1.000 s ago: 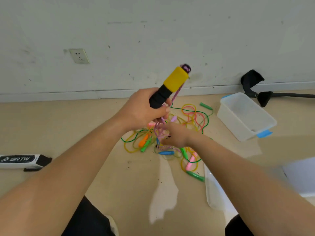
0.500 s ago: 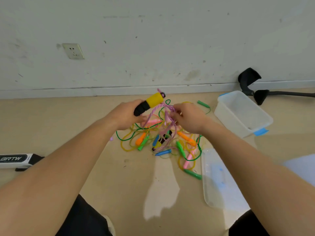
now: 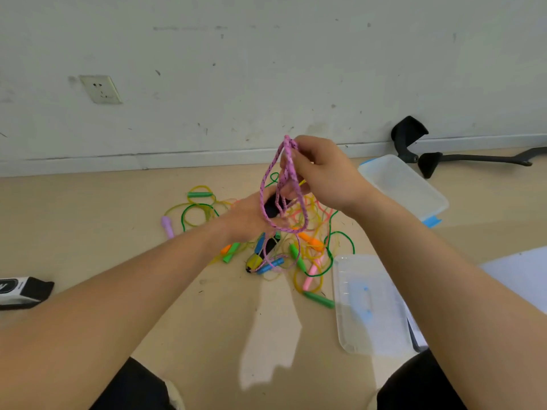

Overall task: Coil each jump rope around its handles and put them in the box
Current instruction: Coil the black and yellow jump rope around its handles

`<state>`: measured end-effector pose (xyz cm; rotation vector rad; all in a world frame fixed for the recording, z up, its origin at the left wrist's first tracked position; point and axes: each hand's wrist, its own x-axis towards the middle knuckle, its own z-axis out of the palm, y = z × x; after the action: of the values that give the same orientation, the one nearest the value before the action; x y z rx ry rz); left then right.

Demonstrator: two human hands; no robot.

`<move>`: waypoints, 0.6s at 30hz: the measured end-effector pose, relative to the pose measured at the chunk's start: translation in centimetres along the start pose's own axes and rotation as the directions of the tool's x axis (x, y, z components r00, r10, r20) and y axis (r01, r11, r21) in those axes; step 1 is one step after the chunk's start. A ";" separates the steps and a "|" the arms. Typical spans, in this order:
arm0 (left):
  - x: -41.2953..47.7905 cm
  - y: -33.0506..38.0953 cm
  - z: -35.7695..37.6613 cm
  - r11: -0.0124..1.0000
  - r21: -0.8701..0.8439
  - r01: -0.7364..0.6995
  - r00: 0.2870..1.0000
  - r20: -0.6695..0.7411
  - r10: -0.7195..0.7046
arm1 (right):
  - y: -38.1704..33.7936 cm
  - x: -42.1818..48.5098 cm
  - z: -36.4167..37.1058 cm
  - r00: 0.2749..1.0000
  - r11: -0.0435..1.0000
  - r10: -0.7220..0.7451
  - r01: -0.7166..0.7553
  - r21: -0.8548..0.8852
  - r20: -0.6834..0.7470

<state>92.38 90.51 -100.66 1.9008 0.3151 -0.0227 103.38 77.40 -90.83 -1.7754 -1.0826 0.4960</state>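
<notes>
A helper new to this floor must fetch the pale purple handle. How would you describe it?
Find the tangle of ropes on the floor before the wall. At its left edge lies the pale purple handle, the only one that colour; the nearest handle is green.

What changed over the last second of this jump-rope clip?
The left hand lowered the yellow-and-black handle from upright down over the pile; the right hand rose, lifting loops of the pink braided rope. Both grips held. The clear plastic box and its lid stayed put.

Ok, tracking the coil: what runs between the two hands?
Head view: loops of pink rope, pinched by the right hand, hang to the left hand gripping the black handle.
</notes>
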 end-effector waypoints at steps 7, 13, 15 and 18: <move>-0.5 1.0 -1.1 0.993 -0.012 0.114 0.975 -0.193 -0.115 | -1.0 0.0 -1.4 0.991 0.963 0.055 -0.020 0.267 -0.125; -2.8 4.9 -4.7 0.993 -0.104 0.056 0.925 -0.368 -0.091 | 6.3 0.8 -1.1 0.945 0.882 0.311 -0.247 -0.402 0.102; -3.6 5.8 -4.6 0.998 -0.061 0.025 0.933 -0.356 -0.045 | 7.3 0.7 1.4 0.891 0.788 0.361 -0.134 -0.601 0.274; -4.2 7.0 -4.1 0.999 0.007 -0.036 0.954 -0.298 0.036 | 8.6 0.1 6.8 0.823 0.768 0.335 0.044 -0.639 0.459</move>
<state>89.33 91.29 -92.09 1.9106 0.4845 0.2920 102.36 79.76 -101.44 -2.4077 -1.6586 0.8636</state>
